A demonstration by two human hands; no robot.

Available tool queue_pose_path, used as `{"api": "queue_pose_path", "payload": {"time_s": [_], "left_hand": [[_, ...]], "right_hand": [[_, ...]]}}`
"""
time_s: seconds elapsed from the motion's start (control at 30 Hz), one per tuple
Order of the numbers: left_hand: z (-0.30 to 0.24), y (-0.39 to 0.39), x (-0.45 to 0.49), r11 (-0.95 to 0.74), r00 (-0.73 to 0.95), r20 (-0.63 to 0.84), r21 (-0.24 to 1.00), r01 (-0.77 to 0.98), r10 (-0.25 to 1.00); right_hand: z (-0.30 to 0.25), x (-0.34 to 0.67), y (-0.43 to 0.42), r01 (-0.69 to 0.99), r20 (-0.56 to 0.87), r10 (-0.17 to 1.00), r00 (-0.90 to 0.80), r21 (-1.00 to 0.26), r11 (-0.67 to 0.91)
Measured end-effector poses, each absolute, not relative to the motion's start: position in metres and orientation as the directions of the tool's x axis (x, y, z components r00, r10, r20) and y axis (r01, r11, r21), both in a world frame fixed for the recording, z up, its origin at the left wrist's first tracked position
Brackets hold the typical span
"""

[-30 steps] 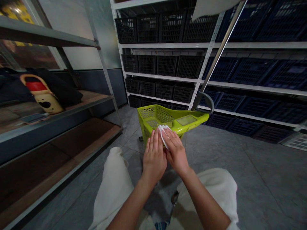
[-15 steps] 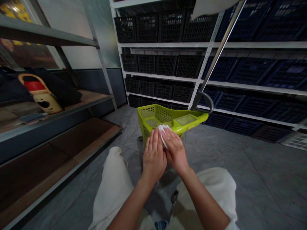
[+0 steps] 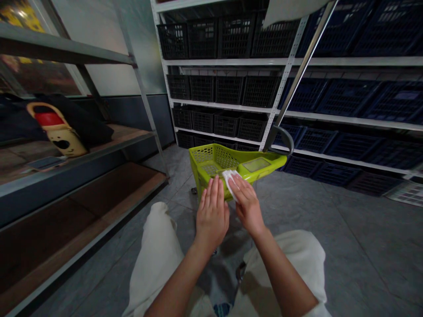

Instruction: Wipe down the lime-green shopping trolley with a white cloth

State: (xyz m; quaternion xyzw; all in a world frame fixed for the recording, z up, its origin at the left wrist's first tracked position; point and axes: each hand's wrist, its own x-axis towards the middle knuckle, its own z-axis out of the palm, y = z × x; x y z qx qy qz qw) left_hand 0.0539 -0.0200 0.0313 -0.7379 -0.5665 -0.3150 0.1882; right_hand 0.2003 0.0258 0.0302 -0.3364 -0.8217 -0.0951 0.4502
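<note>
In front of my knees stands a green plastic shopping basket cart (image 3: 228,153) with perforated walls and a dark handle loop (image 3: 287,137) at its right end. My left hand (image 3: 213,211) lies flat against the near side of the basket, fingers stretched out. With my right hand (image 3: 249,204) I press a white wipe (image 3: 230,176) to the near rim, just right of my left hand. The fingers of that hand lie over the wipe and hide part of it.
Shelving with several black crates (image 3: 229,88) and blue crates (image 3: 340,94) fills the back. On the left rack (image 3: 145,134) are a bottle with a red top (image 3: 64,136) and a phone (image 3: 46,163). A metal pole (image 3: 304,66) slants behind the basket's right end.
My right hand has slid a little to the right along the rim with the white wipe, away from my left hand. My left hand has barely moved.
</note>
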Motion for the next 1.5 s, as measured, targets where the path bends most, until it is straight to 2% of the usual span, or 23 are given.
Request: {"api": "queue_pose_path", "payload": {"time_s": [0.17, 0.23, 0.33, 0.4, 0.47, 0.57, 0.63, 0.77, 0.83, 0.9, 1.0, 1.07, 1.13, 1.23, 1.3, 1.43, 1.5], "left_hand": [[0.033, -0.022, 0.054, -0.281, 0.16, 0.662, 0.08, 0.957, 0.732], [0.032, -0.021, 0.056, -0.276, 0.154, 0.668, 0.08, 0.958, 0.728], [0.031, -0.021, 0.056, -0.271, 0.149, 0.685, 0.073, 0.96, 0.713], [0.031, -0.021, 0.055, -0.27, 0.15, 0.688, 0.07, 0.96, 0.71], [0.032, -0.022, 0.052, -0.272, 0.152, 0.685, 0.07, 0.96, 0.712], [0.032, -0.022, 0.051, -0.274, 0.154, 0.68, 0.072, 0.959, 0.717], [0.031, -0.022, 0.052, -0.275, 0.154, 0.678, 0.074, 0.959, 0.718], [0.029, -0.02, 0.056, -0.27, 0.137, 0.693, 0.087, 0.959, 0.708], [0.03, -0.02, 0.055, -0.268, 0.138, 0.688, 0.084, 0.96, 0.713], [0.031, -0.021, 0.052, -0.267, 0.149, 0.677, 0.074, 0.961, 0.721], [0.032, -0.021, 0.051, -0.268, 0.155, 0.668, 0.069, 0.961, 0.728], [0.032, -0.021, 0.052, -0.267, 0.149, 0.667, 0.077, 0.961, 0.73], [0.032, -0.02, 0.055, -0.263, 0.142, 0.669, 0.082, 0.961, 0.73], [0.031, -0.019, 0.055, -0.262, 0.142, 0.674, 0.079, 0.962, 0.725], [0.032, -0.02, 0.053, -0.268, 0.149, 0.676, 0.075, 0.961, 0.722], [0.033, -0.022, 0.051, -0.276, 0.158, 0.667, 0.075, 0.958, 0.729], [0.033, -0.022, 0.052, -0.276, 0.157, 0.667, 0.076, 0.958, 0.729]], "right_hand": [[0.029, 0.21, 0.036, 0.766, 0.855, 0.505, -0.12, -0.244, 0.594], [0.031, 0.2, 0.028, 0.739, 0.837, 0.515, -0.187, -0.225, 0.635], [0.035, 0.188, 0.017, 0.639, 0.794, 0.481, -0.372, -0.157, 0.753], [0.036, 0.191, 0.018, 0.619, 0.778, 0.471, -0.415, -0.137, 0.773], [0.033, 0.201, 0.025, 0.67, 0.791, 0.493, -0.363, -0.147, 0.728], [0.027, 0.209, 0.033, 0.779, 0.84, 0.518, -0.16, -0.215, 0.589], [0.025, 0.202, 0.03, 0.797, 0.849, 0.518, -0.101, -0.243, 0.554], [0.029, 0.182, 0.014, 0.717, 0.799, 0.508, -0.321, -0.144, 0.682], [0.032, 0.185, 0.013, 0.714, 0.773, 0.511, -0.375, -0.111, 0.691], [0.032, 0.195, 0.02, 0.769, 0.783, 0.535, -0.318, -0.118, 0.629], [0.031, 0.207, 0.032, 0.858, 0.835, 0.537, -0.118, -0.187, 0.479], [0.031, 0.204, 0.032, 0.87, 0.847, 0.528, -0.055, -0.219, 0.442], [0.032, 0.194, 0.024, 0.837, 0.837, 0.529, -0.139, -0.186, 0.514], [0.035, 0.186, 0.013, 0.743, 0.783, 0.507, -0.361, -0.087, 0.663], [0.036, 0.192, 0.015, 0.746, 0.761, 0.515, -0.394, -0.063, 0.663], [0.032, 0.208, 0.03, 0.861, 0.839, 0.525, -0.145, -0.154, 0.484], [0.031, 0.206, 0.03, 0.871, 0.852, 0.513, -0.1, -0.174, 0.459]]}}
